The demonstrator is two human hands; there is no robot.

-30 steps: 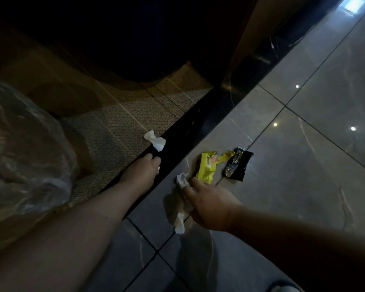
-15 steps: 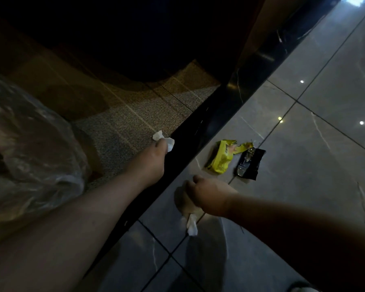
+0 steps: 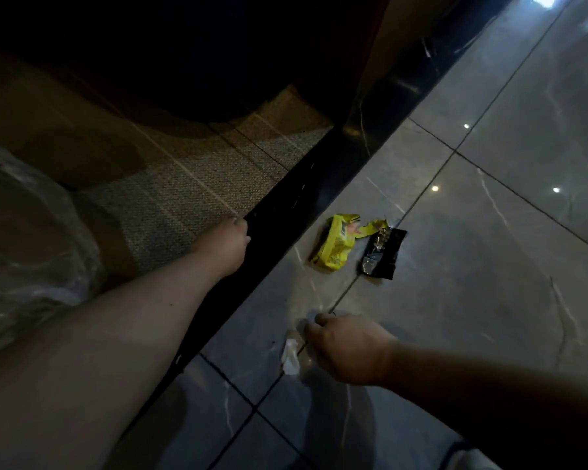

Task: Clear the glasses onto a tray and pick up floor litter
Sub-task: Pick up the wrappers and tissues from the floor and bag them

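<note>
Reaching down over the grey marble floor tiles (image 3: 489, 266), my right hand (image 3: 348, 347) is curled knuckles-up, its fingertips closed on a crumpled white tissue (image 3: 291, 356) that hangs from the thumb side just above a grout line. I judge the tissue to be nearly weightless, soft and fully crushable; any pinch on its bulk will hold it, and the only risk is that a loose corner tears or slips free.

My left hand (image 3: 226, 244) is stretched further out, fingers folded inward at the edge of the woven mat (image 3: 184, 198), where it meets the black marble border strip (image 3: 286, 212). It looks clenched, but whether anything is inside the fist I cannot tell; the palm faces away and the light is poor. The forearm runs long and nearly straight from the lower left, the wrist slightly bent down.

Beyond the right hand, well apart from it on the tiles, lie a torn yellow snack wrapper (image 3: 336, 245) and, just beside it, a black foil wrapper (image 3: 382, 254). Both should be light, thin and crackly, somewhat slick on the polished tile; I would take each by a raised torn edge, not press on the flat face.

At far left a clear plastic bag (image 3: 24, 239) bulges, probably the litter bag. No glasses or tray are in view.
</note>
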